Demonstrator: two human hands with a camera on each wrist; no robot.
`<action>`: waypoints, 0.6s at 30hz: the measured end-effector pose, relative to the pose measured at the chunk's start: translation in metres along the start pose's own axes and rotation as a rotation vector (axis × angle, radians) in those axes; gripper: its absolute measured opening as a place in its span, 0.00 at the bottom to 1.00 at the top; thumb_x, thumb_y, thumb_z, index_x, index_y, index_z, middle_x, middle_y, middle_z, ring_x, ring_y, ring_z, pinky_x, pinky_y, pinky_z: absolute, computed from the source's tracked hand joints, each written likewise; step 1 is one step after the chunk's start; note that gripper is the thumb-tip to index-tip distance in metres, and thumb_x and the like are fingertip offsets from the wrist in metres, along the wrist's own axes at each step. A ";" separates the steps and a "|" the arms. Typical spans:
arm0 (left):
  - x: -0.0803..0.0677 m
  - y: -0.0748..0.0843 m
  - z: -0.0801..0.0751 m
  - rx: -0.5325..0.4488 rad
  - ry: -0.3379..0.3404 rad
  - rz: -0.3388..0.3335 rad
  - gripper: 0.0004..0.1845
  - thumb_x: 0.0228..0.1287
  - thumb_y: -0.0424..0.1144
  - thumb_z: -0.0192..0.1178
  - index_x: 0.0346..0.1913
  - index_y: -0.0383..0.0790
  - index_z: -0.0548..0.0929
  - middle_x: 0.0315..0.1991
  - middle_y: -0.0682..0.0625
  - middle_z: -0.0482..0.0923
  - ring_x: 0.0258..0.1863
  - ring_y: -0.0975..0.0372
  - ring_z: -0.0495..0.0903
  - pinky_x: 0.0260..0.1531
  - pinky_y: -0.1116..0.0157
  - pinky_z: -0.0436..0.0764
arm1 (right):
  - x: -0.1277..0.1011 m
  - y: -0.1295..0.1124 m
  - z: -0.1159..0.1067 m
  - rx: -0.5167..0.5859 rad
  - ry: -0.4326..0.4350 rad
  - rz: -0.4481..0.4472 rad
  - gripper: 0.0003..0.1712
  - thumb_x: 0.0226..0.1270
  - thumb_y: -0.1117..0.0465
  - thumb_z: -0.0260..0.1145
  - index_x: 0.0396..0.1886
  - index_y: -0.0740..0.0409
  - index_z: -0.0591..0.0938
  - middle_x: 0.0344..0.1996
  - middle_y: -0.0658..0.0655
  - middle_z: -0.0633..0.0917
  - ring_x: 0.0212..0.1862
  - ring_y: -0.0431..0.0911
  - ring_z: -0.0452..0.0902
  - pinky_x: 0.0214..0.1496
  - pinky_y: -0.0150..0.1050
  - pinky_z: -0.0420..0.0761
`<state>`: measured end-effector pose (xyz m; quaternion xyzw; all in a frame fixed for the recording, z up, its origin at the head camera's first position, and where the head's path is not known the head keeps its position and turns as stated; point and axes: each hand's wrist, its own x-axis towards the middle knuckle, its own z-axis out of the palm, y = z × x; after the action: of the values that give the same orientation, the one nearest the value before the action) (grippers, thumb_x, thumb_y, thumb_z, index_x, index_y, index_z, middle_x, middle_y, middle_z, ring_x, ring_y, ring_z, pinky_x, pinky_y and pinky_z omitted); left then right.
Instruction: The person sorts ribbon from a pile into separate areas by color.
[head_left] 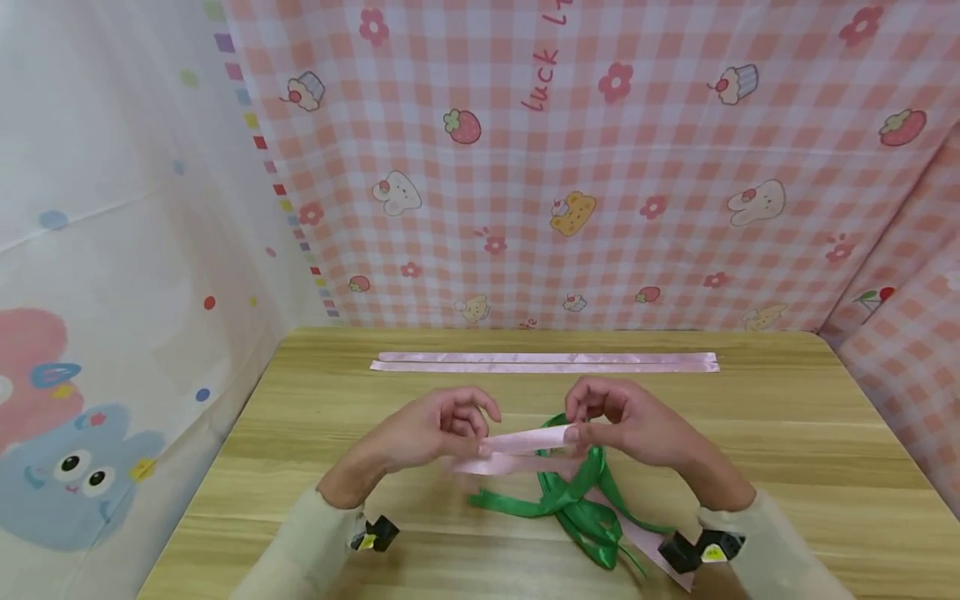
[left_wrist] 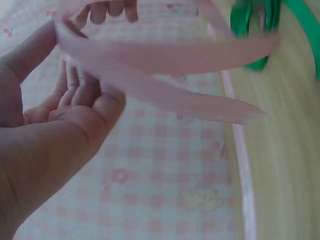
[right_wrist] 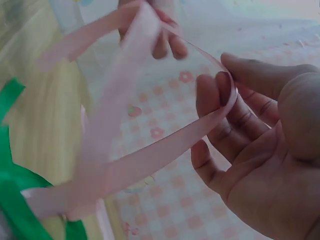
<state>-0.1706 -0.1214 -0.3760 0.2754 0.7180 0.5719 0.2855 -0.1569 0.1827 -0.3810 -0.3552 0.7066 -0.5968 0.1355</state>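
Note:
Both hands hold a pink ribbon point(head_left: 525, 440) a little above the wooden table point(head_left: 787, 433), near its front middle. My left hand point(head_left: 480, 429) pinches the ribbon's left part; my right hand point(head_left: 581, 421) pinches its right part. In the right wrist view the pink ribbon point(right_wrist: 150, 155) bends in a loop round the fingers point(right_wrist: 220, 105) of the right hand, and the left hand point(right_wrist: 160, 30) grips it at the top. In the left wrist view the pink ribbon point(left_wrist: 165, 57) runs doubled past my left hand point(left_wrist: 80, 105). A green ribbon point(head_left: 570, 500) lies tangled under the hands.
Two long pink ribbon strips point(head_left: 543, 362) lie side by side along the back of the table. Pink checked cloth point(head_left: 600, 167) hangs behind and to the right, and a white cartoon-print cloth point(head_left: 112, 292) hangs on the left. Another pink strip point(head_left: 645, 542) lies under the green ribbon.

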 end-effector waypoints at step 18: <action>-0.040 0.003 -0.041 0.041 0.130 -0.005 0.17 0.65 0.33 0.66 0.54 0.37 0.77 0.33 0.47 0.79 0.24 0.63 0.77 0.25 0.70 0.79 | -0.024 -0.034 -0.054 -0.132 0.086 -0.072 0.09 0.70 0.78 0.57 0.44 0.63 0.75 0.27 0.53 0.74 0.25 0.47 0.66 0.22 0.39 0.69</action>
<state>-0.1723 -0.1770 -0.3614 0.2416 0.7474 0.5729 0.2340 -0.1618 0.2376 -0.3411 -0.3626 0.7364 -0.5680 0.0595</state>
